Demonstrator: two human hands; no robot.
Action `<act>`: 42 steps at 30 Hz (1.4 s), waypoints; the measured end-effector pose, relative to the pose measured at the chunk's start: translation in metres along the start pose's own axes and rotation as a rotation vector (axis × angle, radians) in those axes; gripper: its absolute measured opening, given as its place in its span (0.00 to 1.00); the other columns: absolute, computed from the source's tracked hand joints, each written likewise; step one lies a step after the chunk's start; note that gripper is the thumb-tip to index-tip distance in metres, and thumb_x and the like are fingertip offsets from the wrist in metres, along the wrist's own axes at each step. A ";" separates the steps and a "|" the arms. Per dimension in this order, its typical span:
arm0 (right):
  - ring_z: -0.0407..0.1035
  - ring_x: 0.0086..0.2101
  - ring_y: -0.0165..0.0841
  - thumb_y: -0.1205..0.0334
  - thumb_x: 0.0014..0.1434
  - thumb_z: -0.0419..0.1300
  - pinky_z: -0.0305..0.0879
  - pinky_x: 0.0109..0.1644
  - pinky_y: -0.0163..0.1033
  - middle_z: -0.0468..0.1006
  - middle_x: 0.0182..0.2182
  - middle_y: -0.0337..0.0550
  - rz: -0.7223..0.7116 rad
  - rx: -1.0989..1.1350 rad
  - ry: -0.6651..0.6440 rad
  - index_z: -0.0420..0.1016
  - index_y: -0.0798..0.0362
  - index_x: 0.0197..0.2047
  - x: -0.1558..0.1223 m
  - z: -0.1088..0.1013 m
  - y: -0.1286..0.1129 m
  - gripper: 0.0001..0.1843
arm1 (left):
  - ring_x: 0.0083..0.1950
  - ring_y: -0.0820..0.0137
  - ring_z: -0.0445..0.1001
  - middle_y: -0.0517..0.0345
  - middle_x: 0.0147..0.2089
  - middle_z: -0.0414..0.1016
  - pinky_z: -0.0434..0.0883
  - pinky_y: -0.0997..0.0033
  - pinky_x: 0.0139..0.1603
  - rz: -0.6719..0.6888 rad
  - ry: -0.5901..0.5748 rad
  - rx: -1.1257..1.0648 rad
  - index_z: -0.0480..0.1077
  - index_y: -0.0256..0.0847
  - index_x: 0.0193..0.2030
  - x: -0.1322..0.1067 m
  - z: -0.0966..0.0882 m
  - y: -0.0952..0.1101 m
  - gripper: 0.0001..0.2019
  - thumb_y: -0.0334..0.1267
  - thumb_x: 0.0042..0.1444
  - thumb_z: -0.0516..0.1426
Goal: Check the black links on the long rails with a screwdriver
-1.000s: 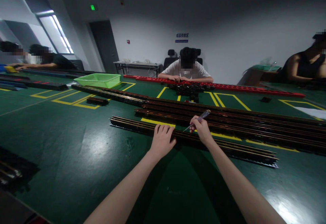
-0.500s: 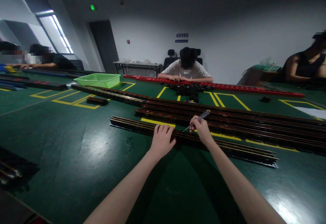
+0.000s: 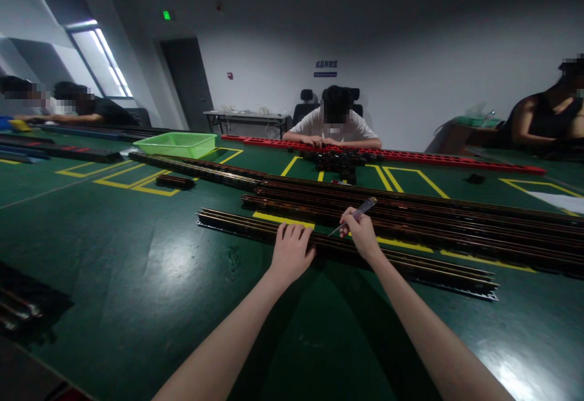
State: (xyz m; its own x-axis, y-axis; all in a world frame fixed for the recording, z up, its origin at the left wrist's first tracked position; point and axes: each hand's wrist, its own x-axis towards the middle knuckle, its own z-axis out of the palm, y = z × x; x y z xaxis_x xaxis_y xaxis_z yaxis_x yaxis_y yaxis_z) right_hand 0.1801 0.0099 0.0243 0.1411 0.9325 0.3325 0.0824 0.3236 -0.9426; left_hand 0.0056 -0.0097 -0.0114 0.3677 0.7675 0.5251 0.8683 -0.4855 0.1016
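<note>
A long dark rail with copper strips (image 3: 228,223) lies across the green table in front of me. My left hand (image 3: 290,254) rests on top of it, fingers curled over its near edge and pressing it down. My right hand (image 3: 361,230) is closed around a thin screwdriver with a clear handle (image 3: 360,211). Its tip points down and left at the rail, just right of my left hand. Both forearms reach in from the bottom of the view.
More long rails (image 3: 410,209) lie stacked behind the near one. A green plastic tray (image 3: 177,143) stands at the back left. A long red rail (image 3: 410,156) and a pile of small black parts (image 3: 340,160) lie before a seated person opposite. Other people sit far left and right.
</note>
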 end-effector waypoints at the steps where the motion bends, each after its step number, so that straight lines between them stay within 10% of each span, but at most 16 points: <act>1: 0.60 0.14 0.26 0.61 0.46 0.55 0.61 0.20 0.32 0.61 0.10 0.31 -0.007 -0.010 0.002 0.62 0.51 0.19 0.000 0.000 0.000 0.09 | 0.53 0.62 0.66 0.53 0.50 0.71 0.55 0.51 0.62 0.001 0.004 0.002 0.66 0.41 0.50 0.000 0.000 0.000 0.14 0.40 0.58 0.52; 42: 0.59 0.13 0.26 0.63 0.44 0.52 0.59 0.19 0.32 0.60 0.10 0.32 0.022 0.049 0.017 0.62 0.52 0.15 0.003 0.000 0.003 0.09 | 0.54 0.67 0.67 0.55 0.49 0.72 0.55 0.56 0.63 -0.028 -0.010 -0.099 0.68 0.42 0.47 0.003 -0.007 0.001 0.19 0.23 0.52 0.48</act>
State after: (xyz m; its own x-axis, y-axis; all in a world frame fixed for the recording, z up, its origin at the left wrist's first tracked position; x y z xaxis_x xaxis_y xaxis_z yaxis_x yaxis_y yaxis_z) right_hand 0.1811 0.0137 0.0225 0.1592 0.9368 0.3115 0.0304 0.3107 -0.9500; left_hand 0.0051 -0.0111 -0.0035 0.3476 0.7852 0.5124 0.8414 -0.5024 0.1992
